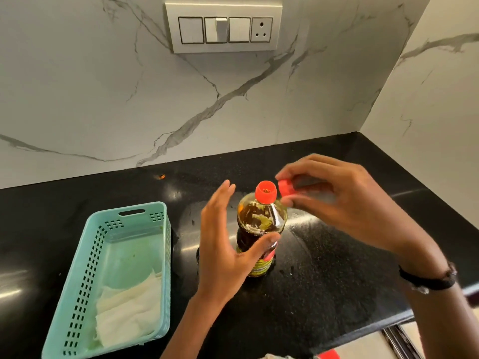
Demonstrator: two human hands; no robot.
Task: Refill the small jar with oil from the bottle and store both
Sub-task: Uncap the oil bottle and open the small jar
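An oil bottle (260, 221) with dark amber oil stands upright on the black counter, its red pourer neck (265, 192) uncovered. My right hand (344, 203) pinches the red cap (285, 187) just right of the neck, apart from it. My left hand (228, 244) is spread beside the bottle's left side, thumb across the front near the label; whether it touches the bottle is unclear. No small jar is in view.
A teal perforated basket (85, 268) holding white folded tissue (129, 312) sits at the left on the black counter (337, 281). The marble wall with a switch panel (224, 28) rises behind. The counter's front edge runs at lower right.
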